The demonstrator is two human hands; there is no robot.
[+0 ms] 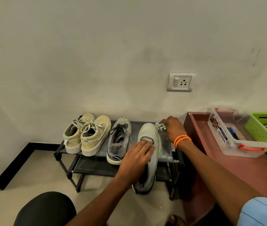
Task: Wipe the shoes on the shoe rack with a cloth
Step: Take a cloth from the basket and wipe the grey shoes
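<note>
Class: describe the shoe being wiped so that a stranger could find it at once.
Find the black shoe rack against the wall, below the socket. Of four shoes on its top shelf, take the rightmost: the pale grey shoe. Unlike the others, its heel overhangs the front edge, steadied by the left hand.

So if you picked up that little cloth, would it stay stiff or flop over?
Probably floppy: the cloth is scrunched into folds in the right hand, so it bends easily. Likely light too, since the bunched wad fits inside that one grip beside the pale shoe.
</note>
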